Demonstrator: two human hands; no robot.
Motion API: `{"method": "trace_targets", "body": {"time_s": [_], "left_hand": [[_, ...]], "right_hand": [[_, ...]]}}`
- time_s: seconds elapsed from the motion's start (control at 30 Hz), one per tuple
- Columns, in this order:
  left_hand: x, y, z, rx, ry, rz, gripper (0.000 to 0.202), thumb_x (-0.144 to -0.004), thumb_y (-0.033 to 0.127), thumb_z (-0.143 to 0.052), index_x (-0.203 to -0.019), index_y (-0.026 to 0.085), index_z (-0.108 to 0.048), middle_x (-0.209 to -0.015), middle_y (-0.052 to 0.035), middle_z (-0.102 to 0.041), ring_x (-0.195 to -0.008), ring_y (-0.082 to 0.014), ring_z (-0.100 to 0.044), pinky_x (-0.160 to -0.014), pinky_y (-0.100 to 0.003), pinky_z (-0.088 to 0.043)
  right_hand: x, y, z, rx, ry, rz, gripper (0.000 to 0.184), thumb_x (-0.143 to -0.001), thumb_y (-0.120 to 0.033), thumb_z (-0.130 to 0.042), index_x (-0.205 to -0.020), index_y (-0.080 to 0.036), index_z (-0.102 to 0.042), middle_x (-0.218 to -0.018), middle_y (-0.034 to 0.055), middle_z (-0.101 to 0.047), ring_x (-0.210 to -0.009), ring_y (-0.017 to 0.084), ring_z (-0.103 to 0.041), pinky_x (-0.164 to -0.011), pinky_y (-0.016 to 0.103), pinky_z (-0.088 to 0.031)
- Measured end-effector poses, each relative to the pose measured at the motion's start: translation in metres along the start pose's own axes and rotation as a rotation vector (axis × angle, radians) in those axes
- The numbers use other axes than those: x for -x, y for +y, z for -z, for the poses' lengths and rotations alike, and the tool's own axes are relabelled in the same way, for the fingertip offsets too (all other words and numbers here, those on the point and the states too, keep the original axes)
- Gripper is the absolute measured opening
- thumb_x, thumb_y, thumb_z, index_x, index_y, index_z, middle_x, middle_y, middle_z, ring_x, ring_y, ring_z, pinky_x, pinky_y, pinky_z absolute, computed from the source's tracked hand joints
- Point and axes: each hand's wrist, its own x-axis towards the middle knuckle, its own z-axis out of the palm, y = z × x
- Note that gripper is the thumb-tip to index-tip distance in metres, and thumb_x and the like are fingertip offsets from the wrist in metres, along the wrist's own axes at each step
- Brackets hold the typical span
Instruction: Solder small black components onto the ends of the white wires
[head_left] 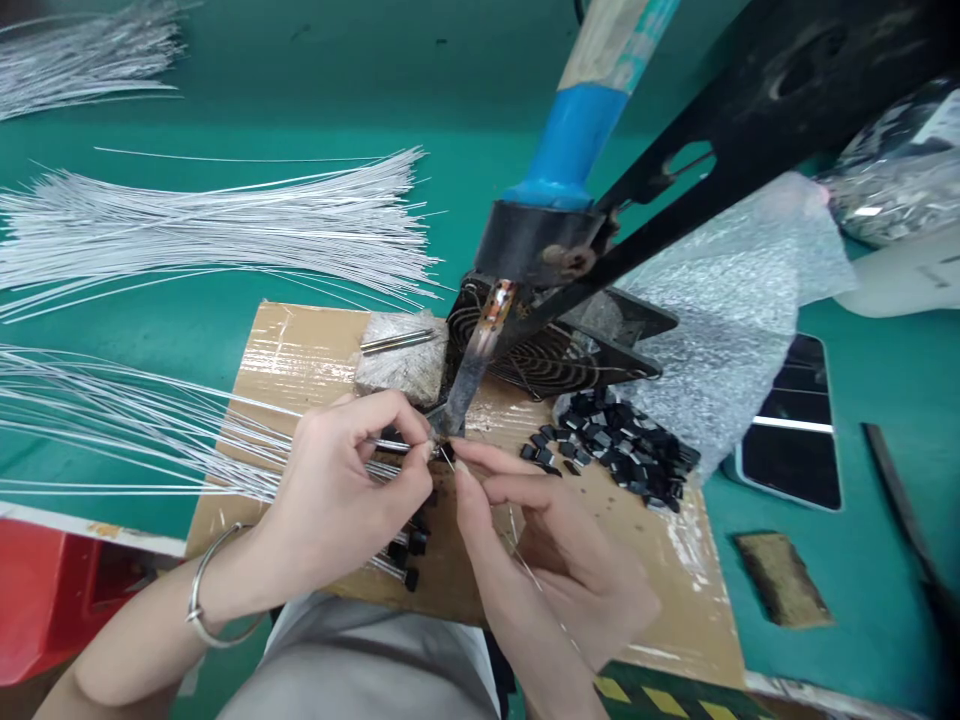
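Note:
My left hand pinches the end of a thin white wire just under the tip of a clamped soldering iron. Between the fingers of my right hand runs a thin strand of solder wire, its end pointing up at that same tip. The fingertips of both hands almost meet there, so the joint itself is mostly hidden. Beneath and left of my left hand lies a bunch of white wires. Several wire ends with black connectors stick out below it.
Cardboard covers the work spot. A pile of small black connectors lies right, beside bubble wrap. Behind the iron stands a black fan, next to a wrapped block. A phone, brown sponge and wire bundle lie around.

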Motion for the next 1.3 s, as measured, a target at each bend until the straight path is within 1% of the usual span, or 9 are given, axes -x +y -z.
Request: {"method": "trace_targets", "body": {"time_s": [0.1, 0.2, 0.37, 0.53, 0.67, 0.83, 0.97, 1.1, 1.3], "left_hand": [[0.000, 0.000, 0.000, -0.004, 0.001, 0.009, 0.012, -0.081, 0.015, -0.058, -0.073, 0.019, -0.066, -0.076, -0.0006, -0.073, -0.057, -0.0119, -0.047, -0.052, -0.027, -0.034], [-0.001, 0.000, -0.001, -0.003, 0.000, -0.002, 0.012, -0.080, 0.015, -0.058, -0.072, 0.019, -0.066, -0.076, -0.0007, -0.074, -0.057, -0.0119, -0.047, -0.052, -0.028, -0.035], [-0.001, -0.001, -0.001, 0.001, 0.011, -0.025, 0.012, -0.081, 0.015, -0.058, -0.073, 0.019, -0.066, -0.076, -0.0004, -0.073, -0.055, -0.0107, -0.044, -0.050, -0.027, -0.034], [0.000, -0.002, 0.000, 0.007, 0.012, -0.029, 0.012, -0.081, 0.014, -0.059, -0.073, 0.018, -0.067, -0.074, -0.0002, -0.073, -0.054, -0.0095, -0.042, -0.049, -0.025, -0.033], [0.000, -0.002, 0.000, 0.015, 0.014, -0.022, 0.012, -0.081, 0.014, -0.059, -0.073, 0.018, -0.067, -0.075, -0.0006, -0.073, -0.055, -0.0097, -0.044, -0.050, -0.025, -0.034], [0.000, 0.000, 0.001, 0.016, 0.013, -0.014, 0.012, -0.081, 0.015, -0.059, -0.073, 0.018, -0.067, -0.075, -0.0010, -0.073, -0.055, -0.0104, -0.043, -0.050, -0.026, -0.034], [0.001, -0.001, 0.001, 0.018, 0.011, -0.007, 0.011, -0.081, 0.015, -0.059, -0.073, 0.018, -0.067, -0.075, -0.0005, -0.073, -0.054, -0.0100, -0.042, -0.050, -0.026, -0.034], [0.000, -0.004, 0.000, 0.019, -0.007, 0.006, 0.010, -0.080, 0.014, -0.060, -0.073, 0.019, -0.066, -0.076, -0.0003, -0.073, -0.056, -0.0105, -0.045, -0.051, -0.026, -0.035], [0.004, -0.011, -0.003, 0.031, -0.021, 0.033, 0.010, -0.081, 0.014, -0.062, -0.074, 0.019, -0.067, -0.077, -0.0009, -0.074, -0.056, -0.0109, -0.046, -0.052, -0.027, -0.035]], "right_hand": [[0.000, 0.000, 0.001, 0.022, 0.002, 0.018, 0.019, -0.085, -0.007, -0.078, -0.084, -0.024, -0.069, -0.101, 0.0030, -0.085, -0.086, 0.019, -0.083, -0.079, 0.027, -0.066], [0.000, -0.001, 0.001, 0.027, 0.002, 0.027, 0.019, -0.085, -0.008, -0.078, -0.085, -0.024, -0.069, -0.101, 0.0033, -0.085, -0.086, 0.020, -0.083, -0.077, 0.028, -0.067], [0.001, -0.001, 0.000, 0.023, -0.004, 0.007, 0.017, -0.086, -0.008, -0.077, -0.085, -0.024, -0.069, -0.102, 0.0040, -0.085, -0.087, 0.021, -0.083, -0.078, 0.029, -0.067], [0.000, 0.000, -0.001, 0.030, 0.007, 0.030, 0.019, -0.086, -0.007, -0.077, -0.084, -0.023, -0.069, -0.101, 0.0030, -0.085, -0.086, 0.019, -0.083, -0.078, 0.028, -0.067], [0.000, 0.000, -0.002, 0.028, 0.012, 0.022, 0.018, -0.087, -0.007, -0.077, -0.085, -0.024, -0.069, -0.101, 0.0035, -0.085, -0.086, 0.020, -0.083, -0.079, 0.030, -0.068], [0.001, -0.002, -0.001, 0.036, 0.024, 0.023, 0.018, -0.085, -0.008, -0.079, -0.084, -0.024, -0.070, -0.100, 0.0025, -0.085, -0.084, 0.019, -0.083, -0.077, 0.028, -0.067], [0.000, -0.001, -0.002, 0.023, 0.013, 0.007, 0.019, -0.086, -0.006, -0.077, -0.084, -0.024, -0.069, -0.101, 0.0028, -0.085, -0.087, 0.020, -0.083, -0.080, 0.029, -0.067], [0.000, 0.001, -0.002, 0.025, 0.012, 0.024, 0.020, -0.085, -0.005, -0.077, -0.082, -0.023, -0.068, -0.098, 0.0035, -0.085, -0.086, 0.020, -0.083, -0.078, 0.029, -0.066], [0.006, -0.001, -0.001, -0.026, -0.035, -0.040, 0.019, -0.088, -0.006, -0.075, -0.082, -0.022, -0.067, -0.100, 0.0033, -0.084, -0.090, 0.018, -0.082, -0.081, 0.027, -0.064]]}}
